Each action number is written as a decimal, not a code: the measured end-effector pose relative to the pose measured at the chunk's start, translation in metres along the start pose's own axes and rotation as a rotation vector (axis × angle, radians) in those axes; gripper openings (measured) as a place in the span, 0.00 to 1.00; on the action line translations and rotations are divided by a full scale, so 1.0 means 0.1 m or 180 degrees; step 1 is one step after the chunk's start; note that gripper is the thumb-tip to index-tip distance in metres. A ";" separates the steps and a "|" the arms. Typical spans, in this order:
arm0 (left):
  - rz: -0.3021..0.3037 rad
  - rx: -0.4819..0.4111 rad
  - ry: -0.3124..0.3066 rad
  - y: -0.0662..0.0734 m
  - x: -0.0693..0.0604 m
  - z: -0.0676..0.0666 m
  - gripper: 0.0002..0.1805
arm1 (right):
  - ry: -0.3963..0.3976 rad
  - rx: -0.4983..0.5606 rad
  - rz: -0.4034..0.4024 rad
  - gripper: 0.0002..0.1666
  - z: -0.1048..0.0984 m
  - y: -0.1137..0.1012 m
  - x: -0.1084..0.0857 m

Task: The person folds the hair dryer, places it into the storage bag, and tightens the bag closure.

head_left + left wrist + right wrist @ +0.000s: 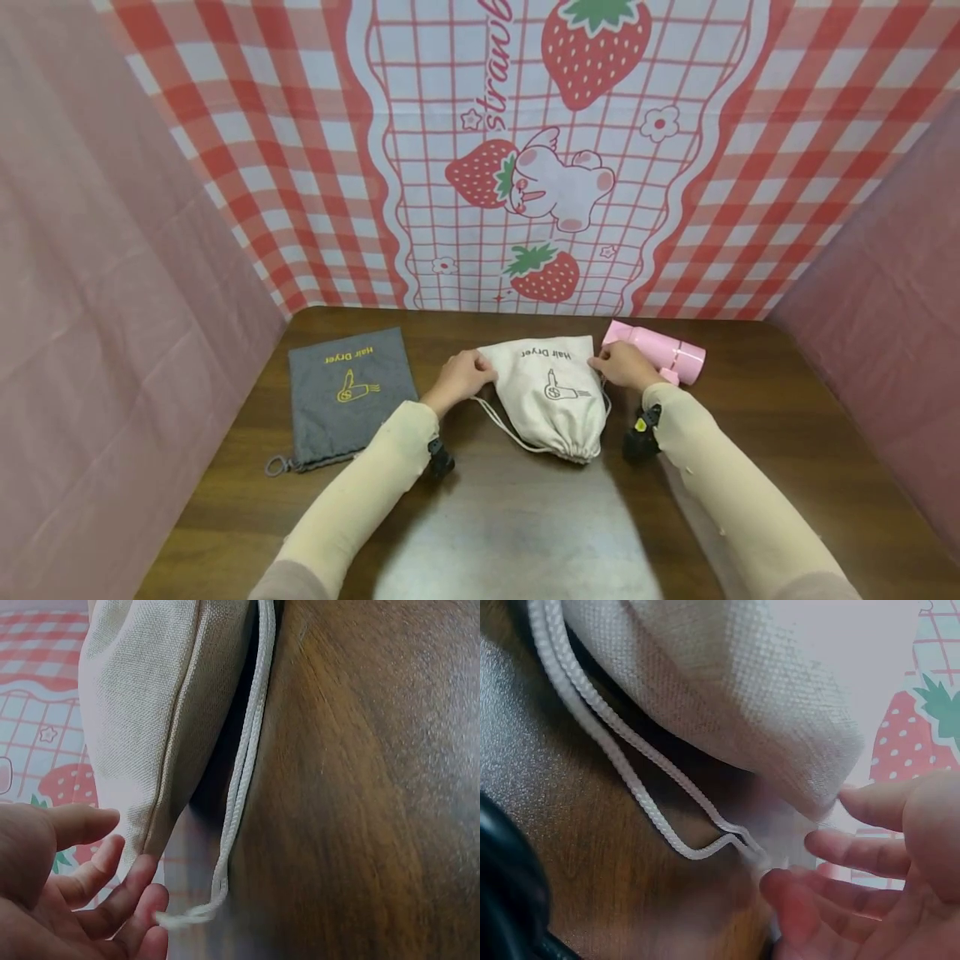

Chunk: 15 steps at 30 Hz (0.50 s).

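A cream drawstring bag [546, 392] printed "Hair Dryer" lies mid-table, its gathered mouth toward me, bulging as if filled; its contents are hidden. At its far left corner, my left hand [460, 377] touches the cloth with loosely bent, spread fingers. The left drawstring [244, 761] trails along the bag's side, its end against those fingers. On the opposite corner, my right hand [627, 365] rests its thumb on the cloth, the other fingers slightly apart from it. The right drawstring [641, 791] ends in a blur near the fingertips.
A grey drawstring pouch [351, 392], also printed "Hair Dryer", lies flat on the left of the wooden table [757, 433]. Behind my right hand is a pink cylindrical device [675, 352]. A strawberry-patterned cloth [525, 167] hangs at the back, with pink curtains [120, 275] along the sides.
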<state>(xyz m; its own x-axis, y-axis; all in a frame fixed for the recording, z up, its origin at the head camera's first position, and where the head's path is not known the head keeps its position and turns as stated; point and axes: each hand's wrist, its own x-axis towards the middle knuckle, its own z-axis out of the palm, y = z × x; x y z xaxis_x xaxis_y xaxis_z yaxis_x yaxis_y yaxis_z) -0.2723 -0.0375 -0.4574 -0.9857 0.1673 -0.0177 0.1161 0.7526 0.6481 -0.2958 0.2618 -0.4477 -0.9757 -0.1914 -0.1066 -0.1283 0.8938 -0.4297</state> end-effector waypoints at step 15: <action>-0.0017 -0.0257 0.0189 0.09 -0.03 0.06 0.08 | 0.0067 0.0083 -0.0061 0.18 -0.12 0.02 -0.13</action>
<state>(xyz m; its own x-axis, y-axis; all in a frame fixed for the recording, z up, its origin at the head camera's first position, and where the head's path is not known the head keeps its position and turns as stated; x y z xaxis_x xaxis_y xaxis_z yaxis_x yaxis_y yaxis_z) -0.2674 -0.0276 -0.4562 -0.9921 0.1238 0.0223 0.1031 0.6993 0.7074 -0.2852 0.2708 -0.4368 -0.9766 -0.1996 -0.0794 -0.1427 0.8791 -0.4547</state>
